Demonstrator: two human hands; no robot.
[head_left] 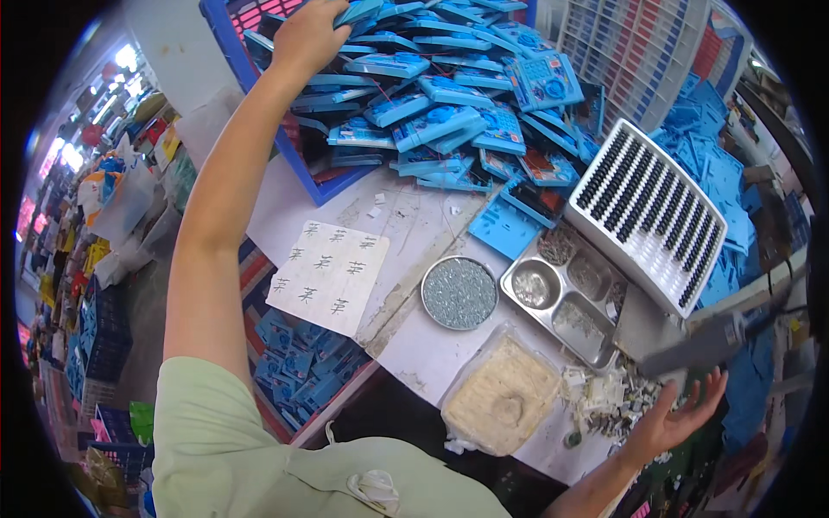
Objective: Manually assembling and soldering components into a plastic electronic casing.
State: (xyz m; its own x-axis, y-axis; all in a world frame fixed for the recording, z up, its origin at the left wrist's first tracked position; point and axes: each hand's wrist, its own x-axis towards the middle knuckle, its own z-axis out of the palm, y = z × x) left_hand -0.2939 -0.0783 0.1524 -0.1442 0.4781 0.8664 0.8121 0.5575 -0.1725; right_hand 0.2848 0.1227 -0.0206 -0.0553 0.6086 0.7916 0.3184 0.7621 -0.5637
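At the far left of a heap of blue plastic cases (440,125), my left hand (309,36) curls its fingers on the edge of one blue plastic case (359,12). The picture's top edge cuts off part of that hand. Thin red wires and open undersides show on some cases in the heap. On the right, my right hand (686,413) is open, palm up with fingers apart, and holds nothing. It is close to a dark grey tool (695,348), blurred in outline, and to a scatter of small metal and white parts (609,397).
A blue crate (304,164) surrounds the heap. On the table lie a marked white card (328,274), a round tin of screws (459,293), a compartment tray (566,304), a yellowish block in plastic (503,393) and a white tray of black pieces (648,216). Another crate (302,363) stands below.
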